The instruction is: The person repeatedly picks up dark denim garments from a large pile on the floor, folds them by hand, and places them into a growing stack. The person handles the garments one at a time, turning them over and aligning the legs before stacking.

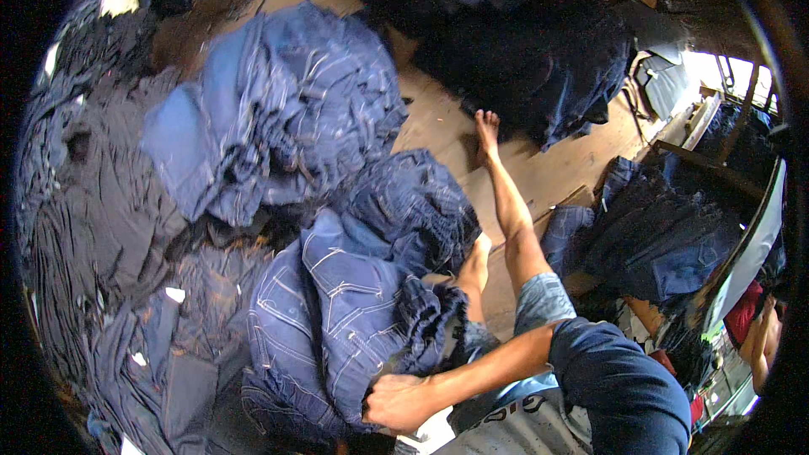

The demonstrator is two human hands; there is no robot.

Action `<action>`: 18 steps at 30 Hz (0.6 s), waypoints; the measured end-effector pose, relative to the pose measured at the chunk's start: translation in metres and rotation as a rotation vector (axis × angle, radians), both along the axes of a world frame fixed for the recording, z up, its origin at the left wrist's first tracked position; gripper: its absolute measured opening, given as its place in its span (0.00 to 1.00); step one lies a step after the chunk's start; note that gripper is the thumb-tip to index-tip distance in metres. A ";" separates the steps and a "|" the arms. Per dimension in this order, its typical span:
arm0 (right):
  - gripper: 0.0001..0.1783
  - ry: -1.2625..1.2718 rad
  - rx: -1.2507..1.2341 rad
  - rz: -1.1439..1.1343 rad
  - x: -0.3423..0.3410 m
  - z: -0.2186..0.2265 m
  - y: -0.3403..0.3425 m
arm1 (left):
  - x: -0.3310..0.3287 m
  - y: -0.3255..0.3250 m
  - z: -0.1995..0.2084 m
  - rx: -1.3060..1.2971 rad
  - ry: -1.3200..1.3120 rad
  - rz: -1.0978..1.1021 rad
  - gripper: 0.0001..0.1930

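Observation:
My right hand (pixel 398 402) is closed on the lower edge of blue denim jeans (pixel 358 299) with pale stitching, bunched in front of me. My right arm, in a navy sleeve, reaches across my body to it. Against the jeans' far side lies a dark blue denim bundle (pixel 413 202) with frayed edges. Beyond that rises a large heap of blue jeans (pixel 312 101). Nowhere in the picture does my left hand show.
Black and dark grey garments (pixel 109 194) are piled along the left. A black cloth heap (pixel 522 59) stands at the far side, and more dark denim (pixel 666 236) at the right. My bare legs (pixel 510 202) stretch over the tan floor (pixel 434 118). Another person's arm (pixel 763 337) shows at the right rim.

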State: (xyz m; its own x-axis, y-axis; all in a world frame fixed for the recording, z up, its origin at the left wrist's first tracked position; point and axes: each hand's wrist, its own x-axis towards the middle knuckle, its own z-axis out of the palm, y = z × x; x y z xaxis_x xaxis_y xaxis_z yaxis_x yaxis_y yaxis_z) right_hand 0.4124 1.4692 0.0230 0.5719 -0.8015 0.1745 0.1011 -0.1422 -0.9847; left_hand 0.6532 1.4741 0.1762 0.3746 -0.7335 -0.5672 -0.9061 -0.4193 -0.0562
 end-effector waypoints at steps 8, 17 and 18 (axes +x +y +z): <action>0.31 0.653 0.694 -0.287 0.047 -0.225 0.016 | -0.011 0.041 -0.285 -0.410 -0.008 -0.104 0.32; 0.27 1.038 0.994 -0.344 -0.225 -0.405 0.036 | -0.139 0.023 -0.418 0.300 0.676 0.031 0.42; 0.27 0.961 0.908 -0.525 -0.272 -0.405 0.036 | -0.154 0.016 -0.421 0.354 0.714 -0.006 0.40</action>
